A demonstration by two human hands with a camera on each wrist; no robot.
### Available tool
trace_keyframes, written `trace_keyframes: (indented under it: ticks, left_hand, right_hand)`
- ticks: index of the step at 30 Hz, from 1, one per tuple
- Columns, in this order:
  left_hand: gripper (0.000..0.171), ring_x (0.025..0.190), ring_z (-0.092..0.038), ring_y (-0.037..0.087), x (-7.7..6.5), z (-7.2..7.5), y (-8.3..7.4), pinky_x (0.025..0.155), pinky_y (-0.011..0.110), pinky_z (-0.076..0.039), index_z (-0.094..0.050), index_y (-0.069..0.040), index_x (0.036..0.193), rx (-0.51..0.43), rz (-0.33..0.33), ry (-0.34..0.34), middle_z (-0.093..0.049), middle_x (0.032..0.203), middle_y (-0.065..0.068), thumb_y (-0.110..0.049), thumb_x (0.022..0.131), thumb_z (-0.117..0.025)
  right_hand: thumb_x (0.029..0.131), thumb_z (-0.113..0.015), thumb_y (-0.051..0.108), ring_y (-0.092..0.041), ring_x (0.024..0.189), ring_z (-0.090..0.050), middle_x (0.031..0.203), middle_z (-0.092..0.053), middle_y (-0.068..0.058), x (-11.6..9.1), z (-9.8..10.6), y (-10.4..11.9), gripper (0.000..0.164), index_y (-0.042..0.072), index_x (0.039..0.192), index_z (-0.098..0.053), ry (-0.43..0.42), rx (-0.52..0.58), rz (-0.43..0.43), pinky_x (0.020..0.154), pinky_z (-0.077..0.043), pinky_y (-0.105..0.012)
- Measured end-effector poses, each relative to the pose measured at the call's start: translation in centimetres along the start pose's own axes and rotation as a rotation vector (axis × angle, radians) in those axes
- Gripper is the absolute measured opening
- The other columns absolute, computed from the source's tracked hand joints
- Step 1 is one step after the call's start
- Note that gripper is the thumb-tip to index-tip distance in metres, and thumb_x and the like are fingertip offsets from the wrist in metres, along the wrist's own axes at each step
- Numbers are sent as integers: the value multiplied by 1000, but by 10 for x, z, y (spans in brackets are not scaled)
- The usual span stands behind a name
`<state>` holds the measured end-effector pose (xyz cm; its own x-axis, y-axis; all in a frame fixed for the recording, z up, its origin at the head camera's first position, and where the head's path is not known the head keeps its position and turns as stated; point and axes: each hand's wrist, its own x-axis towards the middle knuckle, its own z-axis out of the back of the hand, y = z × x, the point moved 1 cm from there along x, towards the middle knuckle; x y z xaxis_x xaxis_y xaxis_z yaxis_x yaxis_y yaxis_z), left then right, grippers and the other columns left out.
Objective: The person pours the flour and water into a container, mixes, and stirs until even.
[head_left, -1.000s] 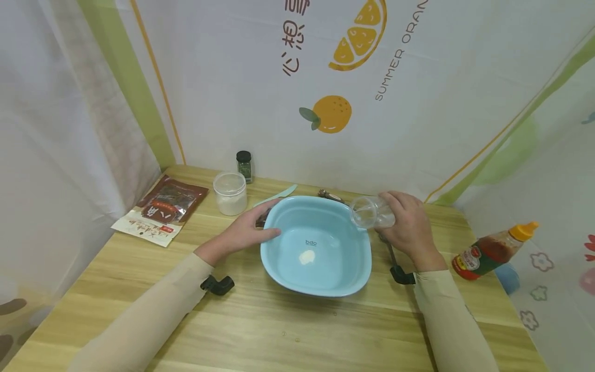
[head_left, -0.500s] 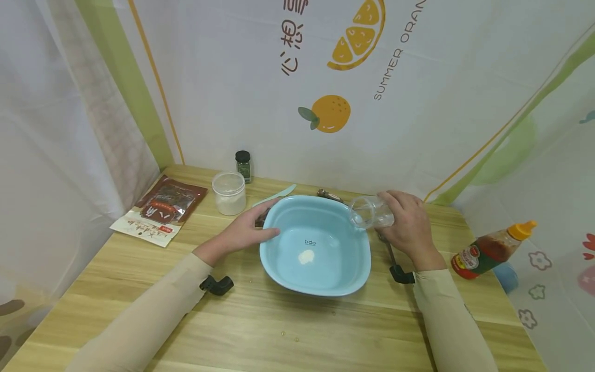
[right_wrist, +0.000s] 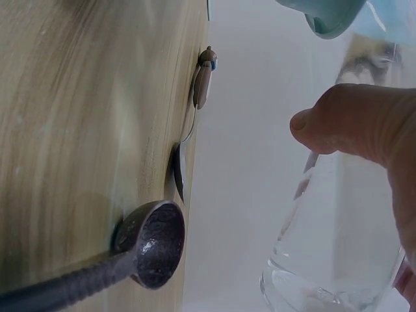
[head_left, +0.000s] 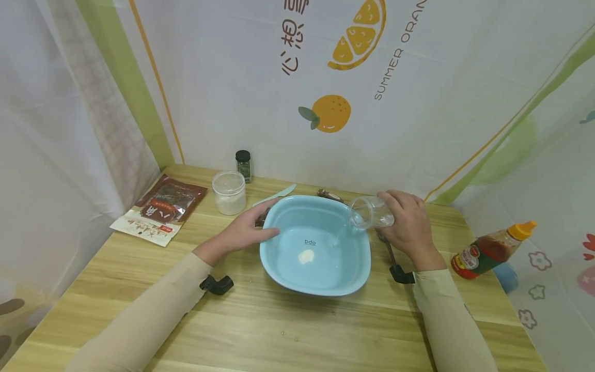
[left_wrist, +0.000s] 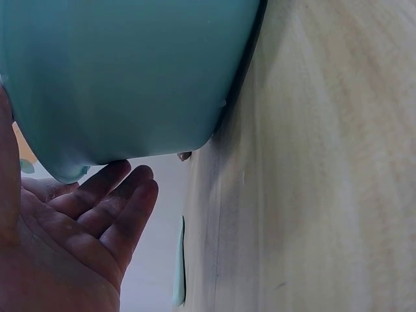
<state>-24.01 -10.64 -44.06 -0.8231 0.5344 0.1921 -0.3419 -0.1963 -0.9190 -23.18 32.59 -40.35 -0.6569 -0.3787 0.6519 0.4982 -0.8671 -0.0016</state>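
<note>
A light-blue basin with a small white patch on its floor stands in the middle of the table. My left hand grips its left rim, thumb over the inside and fingers along the outer wall; the left wrist view shows those fingertips against the wall's underside. My right hand holds a clear cup tipped sideways, its mouth over the basin's right rim. A wet sheen runs down the inner wall below the mouth. In the right wrist view, clear liquid lies in the cup and the thumb presses its side.
Behind the basin lie a pale-green plastic knife and a spoon. A dark round scoop lies near my right hand. At back left are a brown packet, a jar of white powder and a herb jar; a sauce bottle leans at right.
Both hands stay nearly in place. The view has shifted very slightly, and the white patch on the basin floor looks more sharply outlined than a second ago.
</note>
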Motion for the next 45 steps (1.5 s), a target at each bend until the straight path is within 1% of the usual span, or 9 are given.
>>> trace_keyframes:
  ticks: [5, 8, 17, 23, 29, 34, 40, 45]
  left_hand:
    - [85, 132, -68, 42, 0, 0, 0, 101, 49, -66, -35, -3, 173, 2, 3, -1, -64, 153, 23, -16, 100, -78]
    - [85, 132, -68, 42, 0, 0, 0, 101, 49, -66, -35, -2, 173, 7, 1, -1, -63, 153, 23, -16, 101, -78]
    - [85, 133, -68, 41, 0, 0, 0, 107, 53, -63, -36, -2, 173, 6, -4, 2, -63, 153, 22, -16, 100, -78]
    - [84, 134, -67, 41, 0, 1, 1, 109, 54, -61, -34, -1, 173, 3, -10, 0, -62, 155, 23, -17, 102, -76]
    - [84, 135, -67, 41, 0, 1, 0, 109, 55, -62, -34, -1, 173, 3, -1, -2, -63, 154, 23, -17, 102, -76]
    - [85, 134, -67, 41, 0, 0, 0, 107, 51, -64, -34, 0, 173, 11, -3, -3, -63, 153, 23, -16, 101, -76]
    - [85, 130, -68, 44, -1, 1, 0, 96, 46, -68, -33, -1, 173, -26, 4, 5, -63, 152, 26, -15, 101, -76]
    - [84, 132, -68, 42, 0, 1, -1, 102, 46, -66, -34, -3, 173, -25, -6, 10, -65, 151, 25, -15, 101, -76]
  right_hand:
    - [71, -101, 15, -49, 125, -64, 136, -69, -22, 0, 0, 1, 75, 7, 138, -67, 1, -3, -3, 111, -49, -68]
    - [70, -101, 14, -49, 125, -64, 136, -70, -22, 0, 0, 1, 76, 7, 138, -67, 0, -4, -3, 111, -49, -68]
    - [72, -100, 14, -49, 125, -64, 135, -69, -22, 0, 0, 1, 74, 8, 138, -67, 4, -4, -4, 111, -49, -68]
    - [72, -101, 14, -48, 126, -64, 136, -69, -22, 0, 0, 1, 74, 8, 138, -67, 2, -5, -4, 111, -49, -68]
    - [72, -100, 13, -48, 125, -64, 135, -69, -22, 1, 1, 2, 73, 7, 137, -67, -3, -8, 1, 110, -49, -68]
    - [71, -100, 12, -49, 125, -64, 135, -69, -22, 1, 1, 2, 74, 7, 137, -67, -4, -12, 5, 110, -49, -68]
    - [72, -100, 13, -49, 124, -64, 134, -69, -23, 2, 0, 1, 74, 7, 138, -67, -7, -2, 22, 109, -49, -69]
    - [73, -99, 13, -49, 124, -64, 133, -70, -23, 2, 0, 0, 73, 7, 138, -67, -10, 0, 25, 108, -50, -70]
